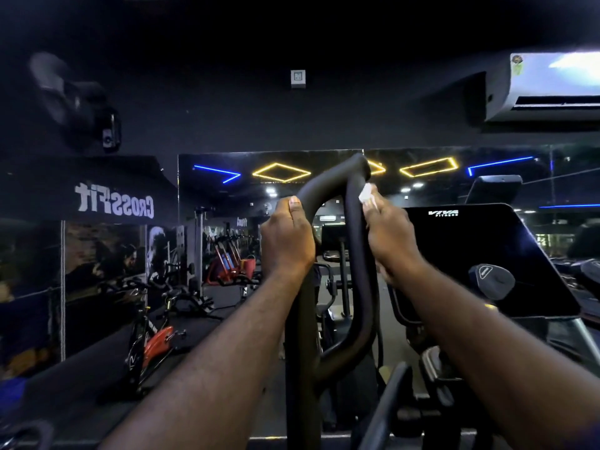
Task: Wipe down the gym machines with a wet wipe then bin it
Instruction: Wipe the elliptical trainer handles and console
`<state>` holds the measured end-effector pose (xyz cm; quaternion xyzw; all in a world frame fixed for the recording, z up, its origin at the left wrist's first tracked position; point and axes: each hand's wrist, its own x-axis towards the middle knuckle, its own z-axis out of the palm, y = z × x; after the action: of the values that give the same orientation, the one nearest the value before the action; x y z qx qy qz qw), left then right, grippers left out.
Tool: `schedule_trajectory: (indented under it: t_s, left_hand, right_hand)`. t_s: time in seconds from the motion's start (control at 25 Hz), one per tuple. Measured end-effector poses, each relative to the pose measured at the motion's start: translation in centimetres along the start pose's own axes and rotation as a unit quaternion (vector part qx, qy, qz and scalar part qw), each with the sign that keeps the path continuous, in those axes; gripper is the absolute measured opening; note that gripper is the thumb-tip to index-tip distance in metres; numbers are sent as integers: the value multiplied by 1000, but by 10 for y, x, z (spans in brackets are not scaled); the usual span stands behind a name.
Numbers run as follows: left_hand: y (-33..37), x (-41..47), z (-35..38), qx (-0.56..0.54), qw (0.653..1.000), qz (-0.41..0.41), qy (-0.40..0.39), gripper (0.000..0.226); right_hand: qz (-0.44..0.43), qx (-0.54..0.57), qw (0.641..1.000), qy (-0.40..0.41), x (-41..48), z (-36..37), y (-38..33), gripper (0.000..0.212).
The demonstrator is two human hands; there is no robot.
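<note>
Two forearms (224,352) reach up from 6 o'clock. One left hand (287,237) grips the left bar of one black looped handle (357,271), thumb on top. One right hand (388,237) curls round the right bar and holds one white wipe (366,193) against it; the wipe shows at 11 o'clock of that hand. One dark console (480,254) stands at 3 o'clock of the handle. One orange bike (152,345) stands at 8 o'clock on a dark floor (201,336); the bikes behind it are too blurred to count. Walls (227,118) are black. One mirror (220,203) spans the far side. One air conditioner (552,86) hangs at 2 o'clock.
</note>
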<state>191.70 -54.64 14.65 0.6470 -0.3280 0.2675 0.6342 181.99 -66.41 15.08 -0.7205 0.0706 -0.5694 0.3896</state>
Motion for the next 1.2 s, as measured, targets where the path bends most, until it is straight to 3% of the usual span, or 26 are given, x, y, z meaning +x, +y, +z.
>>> schedule_trajectory:
  t_s: [0.12,0.24,0.4,0.6,0.84,0.96,1.04,1.08,1.16,1.2]
  left_hand:
    - [1,-1,-2,13,1000,4,6,39]
    - [0,-2,0,20,1000,17,16,38]
    - [-2,0,1,22,1000,14,17,38]
    - [-2,-1,2,19,999,11,27,38]
    - [-5,1,3,8,999,16,28,39]
    - [-4,-2,3,8,999,18,34,37]
    - [-7,-1,4,3,999,22,39,37]
    - [-8,0,4,1,999,24,41,37]
    - [-8,2,6,9,999,32,40,38]
    - [-7,2,5,18,998,34,42,39]
  right_hand:
    - [123,234,963,-40,1,1,5,34]
    - [171,293,935,-103,-30,-15,21,39]
    - [230,360,901,-73,19,-11,-2,39]
    - [241,347,901,-95,-50,-13,30,42]
    - [242,353,901,-74,16,-10,3,41]
    - [249,295,918,-87,-26,-10,29,41]
    - [210,292,927,-107,-70,-10,34,40]
    - [162,268,946,-79,-74,-9,38,39]
    - [-28,113,993,13,-50,-11,33,36]
    - [-118,1,993,9,-33,-12,20,39]
